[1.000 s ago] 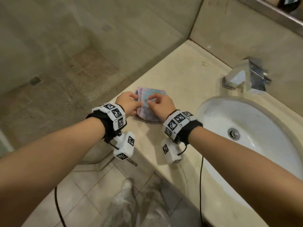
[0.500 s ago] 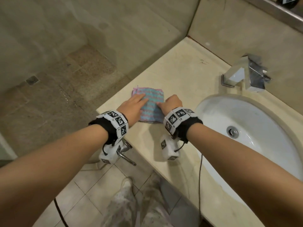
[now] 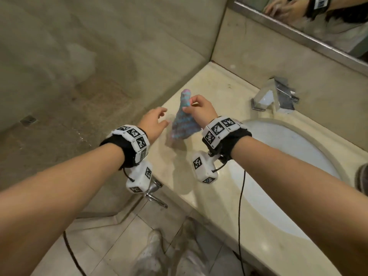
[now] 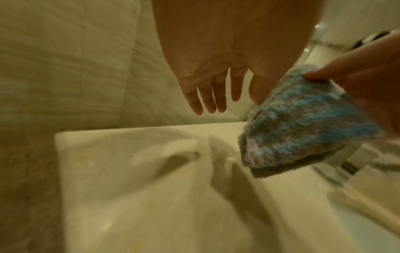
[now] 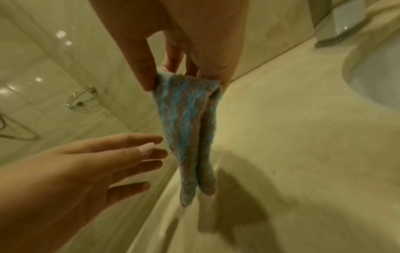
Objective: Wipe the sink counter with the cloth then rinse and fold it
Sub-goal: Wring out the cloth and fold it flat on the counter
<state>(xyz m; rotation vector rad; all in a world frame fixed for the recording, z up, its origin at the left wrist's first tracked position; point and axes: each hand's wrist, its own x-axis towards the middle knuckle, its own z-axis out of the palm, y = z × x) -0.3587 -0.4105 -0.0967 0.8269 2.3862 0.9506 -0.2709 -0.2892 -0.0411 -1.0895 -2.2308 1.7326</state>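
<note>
A small folded cloth (image 3: 184, 121) with blue and pink stripes hangs above the beige sink counter (image 3: 215, 84), lifted off its surface. My right hand (image 3: 197, 110) pinches the cloth (image 5: 190, 119) at its upper edge between thumb and fingers, and the cloth (image 4: 303, 119) droops in loose folds. My left hand (image 3: 154, 122) hovers just left of the cloth with fingers (image 4: 207, 101) straight and spread, holding nothing. From the right wrist view the left hand (image 5: 121, 159) is close to the cloth but apart from it.
A white oval basin (image 3: 288, 162) is set in the counter to the right, with a chrome faucet (image 3: 276, 95) behind it. A mirror (image 3: 318, 22) runs along the back wall. The counter's left edge drops to a shower floor (image 3: 59, 120). A chrome fitting (image 3: 154, 193) sticks out below the counter front.
The cloth lay flat on the counter under both hands; now my right hand has lifted it by one edge, and my left hand has let go and opened beside it.
</note>
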